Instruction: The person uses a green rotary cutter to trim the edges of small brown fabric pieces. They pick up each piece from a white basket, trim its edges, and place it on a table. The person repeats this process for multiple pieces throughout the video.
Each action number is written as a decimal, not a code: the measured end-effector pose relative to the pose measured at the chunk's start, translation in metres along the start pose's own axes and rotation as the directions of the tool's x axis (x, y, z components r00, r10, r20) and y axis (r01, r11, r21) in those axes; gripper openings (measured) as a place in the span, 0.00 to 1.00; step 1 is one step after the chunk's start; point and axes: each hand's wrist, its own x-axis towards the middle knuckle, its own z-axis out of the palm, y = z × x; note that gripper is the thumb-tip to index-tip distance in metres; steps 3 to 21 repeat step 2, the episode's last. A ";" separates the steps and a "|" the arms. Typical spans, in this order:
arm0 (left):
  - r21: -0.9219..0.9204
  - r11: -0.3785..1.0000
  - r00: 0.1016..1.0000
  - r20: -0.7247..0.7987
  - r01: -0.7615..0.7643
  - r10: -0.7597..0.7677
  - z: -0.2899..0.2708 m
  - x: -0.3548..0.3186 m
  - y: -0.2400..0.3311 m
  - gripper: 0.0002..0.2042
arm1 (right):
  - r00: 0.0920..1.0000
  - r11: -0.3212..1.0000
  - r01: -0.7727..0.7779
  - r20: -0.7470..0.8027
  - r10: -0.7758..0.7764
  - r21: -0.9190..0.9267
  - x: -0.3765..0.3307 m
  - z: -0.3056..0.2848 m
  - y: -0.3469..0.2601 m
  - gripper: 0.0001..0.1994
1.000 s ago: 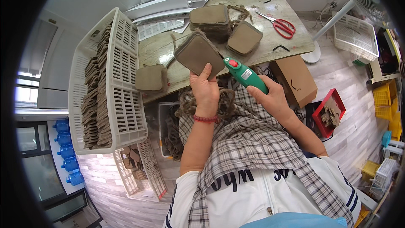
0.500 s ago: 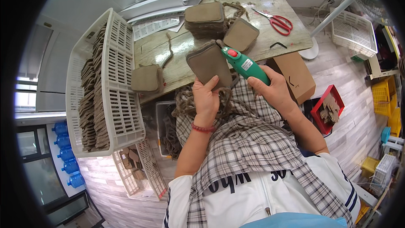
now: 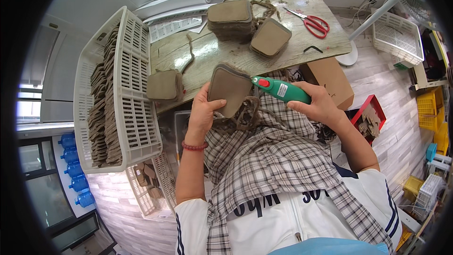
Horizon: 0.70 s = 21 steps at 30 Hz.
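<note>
My left hand grips a brown rounded-rectangular fabric pad by its lower left side, thumb on top. My right hand is wrapped round a green handheld electric cutter with a red switch. The cutter's head meets the pad's upper right edge; its blade is too small to make out. Fuzzy brown trimmings hang beneath the pad, over the checked apron on my lap. Beyond the pad, a stack of similar pads and a smaller stack rest on the table.
Red-handled scissors and a black hex key lie on the table. More pads sit at its left corner. A white crate full of pads stands left. At right are a cardboard box and a red tray.
My left hand has shifted left and down with the pad. My right hand has moved right and lower, and the cutter now lies flatter, its head farther down the pad's edge.
</note>
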 end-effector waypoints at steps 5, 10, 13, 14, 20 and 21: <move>0.053 0.998 0.999 0.011 0.041 -0.042 -0.004 -0.002 -0.001 0.25 | 0.998 0.997 0.058 -0.016 -0.058 -0.045 -0.001 0.004 0.008 0.24; 0.053 0.998 0.999 0.011 0.041 -0.042 -0.004 -0.002 -0.001 0.25 | 0.998 0.997 0.058 -0.016 -0.058 -0.045 -0.001 0.004 0.008 0.24; 0.053 0.998 0.999 0.011 0.041 -0.042 -0.004 -0.002 -0.001 0.25 | 0.998 0.997 0.058 -0.016 -0.058 -0.045 -0.001 0.004 0.008 0.24; 0.053 0.998 0.999 0.011 0.041 -0.042 -0.004 -0.002 -0.001 0.25 | 0.998 0.997 0.058 -0.016 -0.058 -0.045 -0.001 0.004 0.008 0.24; 0.053 0.998 0.999 0.011 0.041 -0.042 -0.004 -0.002 -0.001 0.25 | 0.998 0.997 0.058 -0.016 -0.058 -0.045 -0.001 0.004 0.008 0.24; 0.053 0.998 0.999 0.011 0.041 -0.042 -0.004 -0.002 -0.001 0.25 | 0.998 0.997 0.058 -0.016 -0.058 -0.045 -0.001 0.004 0.008 0.24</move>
